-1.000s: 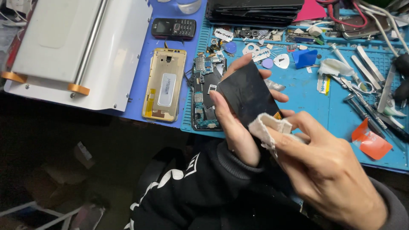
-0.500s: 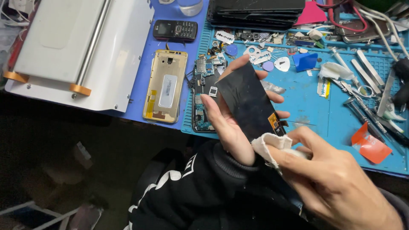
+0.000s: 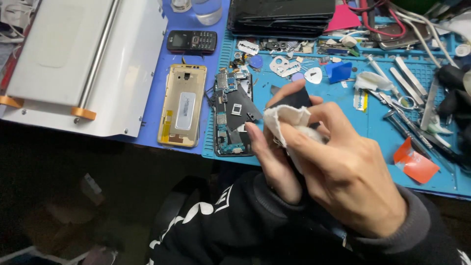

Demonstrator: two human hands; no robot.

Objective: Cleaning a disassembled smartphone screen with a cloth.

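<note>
My left hand (image 3: pixel 270 157) grips a black phone screen panel (image 3: pixel 293 99) from below, above the front edge of the blue work mat (image 3: pixel 373 122). Only the panel's top corner shows. My right hand (image 3: pixel 343 172) presses a crumpled white cloth (image 3: pixel 289 120) flat onto the panel and covers most of it. Just left of my hands lies an opened phone body with bare circuit boards (image 3: pixel 233 115). A gold phone frame (image 3: pixel 182 105) lies further left on the blue surface.
A white machine with a metal bar (image 3: pixel 73 64) fills the left. A small black keypad phone (image 3: pixel 192 41) lies behind the gold frame. Tweezers and tools (image 3: pixel 412 93), plastic picks (image 3: pixel 314 74), an orange pick (image 3: pixel 414 164) and stacked dark screens (image 3: pixel 284 17) crowd the mat.
My right hand slid the cloth up the panel from its lower end to near its top, so the hand now hides most of the screen. My left hand kept its hold.
</note>
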